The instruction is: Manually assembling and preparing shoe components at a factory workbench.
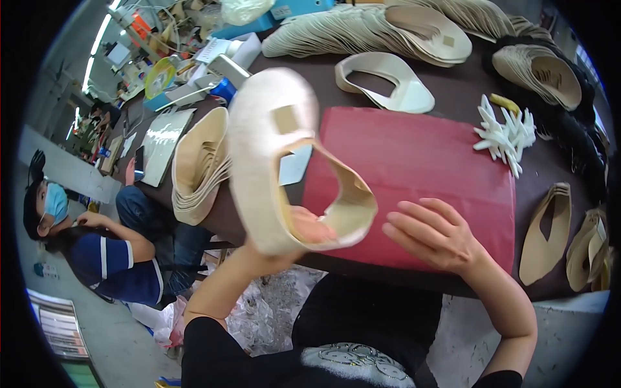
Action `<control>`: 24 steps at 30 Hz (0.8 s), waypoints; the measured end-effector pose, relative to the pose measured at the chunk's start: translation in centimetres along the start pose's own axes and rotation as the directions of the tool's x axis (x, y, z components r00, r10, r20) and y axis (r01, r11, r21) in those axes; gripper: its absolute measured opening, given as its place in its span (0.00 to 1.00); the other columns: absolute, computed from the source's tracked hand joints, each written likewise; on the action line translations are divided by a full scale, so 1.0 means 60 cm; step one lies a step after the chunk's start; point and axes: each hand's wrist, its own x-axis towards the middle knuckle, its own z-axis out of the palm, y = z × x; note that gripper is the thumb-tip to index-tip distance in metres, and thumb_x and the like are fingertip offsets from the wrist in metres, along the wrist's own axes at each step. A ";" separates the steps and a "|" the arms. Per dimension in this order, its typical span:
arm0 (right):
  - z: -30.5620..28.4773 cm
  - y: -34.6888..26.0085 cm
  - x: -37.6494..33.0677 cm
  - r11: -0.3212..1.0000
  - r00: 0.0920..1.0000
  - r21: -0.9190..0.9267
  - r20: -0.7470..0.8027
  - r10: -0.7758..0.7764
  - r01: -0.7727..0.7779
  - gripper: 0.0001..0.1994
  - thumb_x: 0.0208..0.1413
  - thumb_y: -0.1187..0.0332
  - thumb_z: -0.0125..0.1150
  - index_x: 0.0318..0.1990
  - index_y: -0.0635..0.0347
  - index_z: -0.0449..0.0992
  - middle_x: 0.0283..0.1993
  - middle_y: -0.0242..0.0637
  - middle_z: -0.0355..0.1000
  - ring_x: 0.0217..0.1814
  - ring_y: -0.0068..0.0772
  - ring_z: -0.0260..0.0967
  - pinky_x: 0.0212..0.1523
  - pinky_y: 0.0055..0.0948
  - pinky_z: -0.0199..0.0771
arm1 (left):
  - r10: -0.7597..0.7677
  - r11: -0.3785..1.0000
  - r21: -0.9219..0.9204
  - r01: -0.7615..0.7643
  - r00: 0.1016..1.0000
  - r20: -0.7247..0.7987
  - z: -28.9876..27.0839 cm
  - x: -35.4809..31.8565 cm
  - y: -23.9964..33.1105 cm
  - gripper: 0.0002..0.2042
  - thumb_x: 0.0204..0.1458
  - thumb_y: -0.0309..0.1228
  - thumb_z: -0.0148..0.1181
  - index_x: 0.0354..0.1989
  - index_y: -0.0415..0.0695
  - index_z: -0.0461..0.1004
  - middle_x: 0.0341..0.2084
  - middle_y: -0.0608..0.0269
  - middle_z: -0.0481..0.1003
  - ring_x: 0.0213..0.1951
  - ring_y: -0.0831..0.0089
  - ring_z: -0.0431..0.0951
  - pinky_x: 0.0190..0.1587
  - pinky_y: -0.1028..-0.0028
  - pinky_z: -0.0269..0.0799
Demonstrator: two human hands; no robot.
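Upper stack (200, 165): left, on tabletop (456, 84). Left hand (312, 226): grasping cream upper (265, 149), raised at mat's left edge. Red mat (414, 168): open room mid-surface. Right hand (435, 236): empty, fingers loosely extended, above mat's near side. White cluster (504, 132): mat's far right corner.

On table (462, 90): mat (427, 174), centre; single upper (414, 96), just beyond mat; row of uppers (343, 33), farther back; nested uppers (187, 165), left; small pieces (506, 139), on mat's far right corner; further uppers (534, 255), near right. Above mat's left edge, in left hand (312, 226): held upper (259, 161). To its right: right hand (435, 236).
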 end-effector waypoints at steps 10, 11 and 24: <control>0.014 0.005 0.023 0.988 0.989 0.069 0.064 0.134 -0.139 0.12 0.53 0.71 0.62 0.46 0.56 0.79 0.53 0.33 0.74 0.55 0.33 0.72 0.60 0.38 0.69 | -0.867 0.040 0.801 0.598 0.419 -0.270 -0.267 -0.073 -0.101 0.19 0.61 0.42 0.51 0.49 0.37 0.75 0.39 0.49 0.80 0.40 0.50 0.79 0.54 0.67 0.69; 0.018 0.016 0.026 0.989 0.988 0.046 0.066 0.139 -0.142 0.12 0.53 0.71 0.62 0.46 0.56 0.79 0.53 0.33 0.74 0.55 0.33 0.72 0.60 0.38 0.69 | -0.778 0.011 0.818 0.575 0.519 -0.354 -0.252 -0.090 -0.123 0.21 0.61 0.44 0.51 0.49 0.37 0.75 0.38 0.46 0.80 0.39 0.49 0.79 0.55 0.65 0.67; 0.233 0.274 0.091 0.776 0.777 0.045 0.061 0.626 -0.629 0.12 0.55 0.67 0.60 0.45 0.61 0.79 0.45 0.36 0.78 0.43 0.44 0.73 0.49 0.36 0.72 | -0.485 0.069 0.870 0.489 0.778 -0.399 -0.218 -0.190 -0.215 0.29 0.50 0.50 0.62 0.53 0.39 0.72 0.28 0.49 0.77 0.33 0.51 0.76 0.49 0.62 0.66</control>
